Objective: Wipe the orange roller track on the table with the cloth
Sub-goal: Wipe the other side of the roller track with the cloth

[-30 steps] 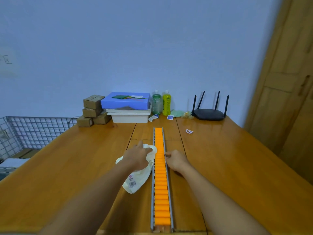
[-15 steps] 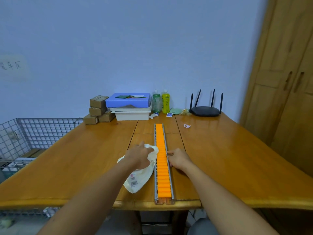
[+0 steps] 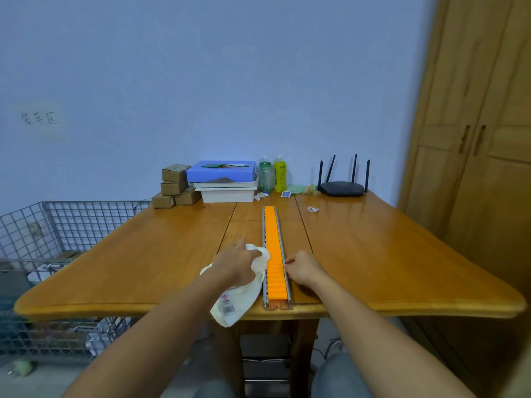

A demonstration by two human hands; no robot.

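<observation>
A long orange roller track in a grey metal frame runs down the middle of the wooden table from its front edge toward the back. My left hand lies on a cream cloth just left of the track, pressing its top end against the rollers' left edge. The cloth's lower end, with a barcode label, hangs over the table's front edge. My right hand rests on the table at the track's right rail, fingers curled against the rail.
At the back stand small cardboard boxes, a blue box on white trays, two bottles and a black router. A small white object lies right of the track. A wire cage stands left, a wooden wardrobe right.
My head has pulled back and up, so the table's front edge and the floor now show. Both hands stay at the same spots beside the track.
</observation>
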